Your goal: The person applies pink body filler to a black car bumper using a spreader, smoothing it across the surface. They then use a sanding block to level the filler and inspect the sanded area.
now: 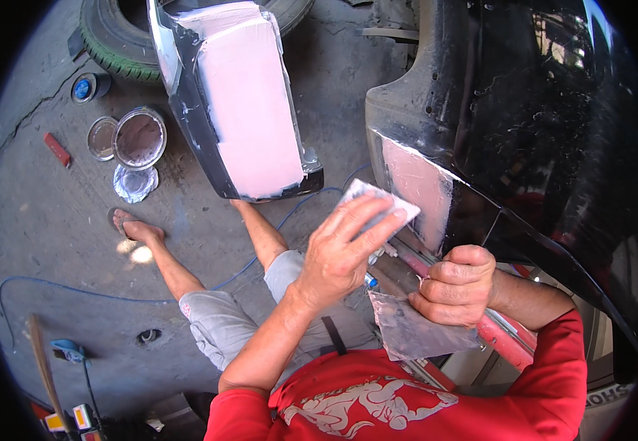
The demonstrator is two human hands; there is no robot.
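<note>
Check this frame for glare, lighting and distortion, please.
Head view: picture falls black around its rounded fisheye rim; bright reflections show on the glossy black car body, upper right; bright light patches lie on the grey concrete floor; the bare left hand and bare right hand look fairly sharp.

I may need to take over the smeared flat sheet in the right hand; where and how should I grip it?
Probably pinch the flat sheet at its free left edge, coming from the left. It looks thin, the right hand covers part of its upper edge, and its visible face is smeared, so a narrow pinch should stay cleanest.
</note>
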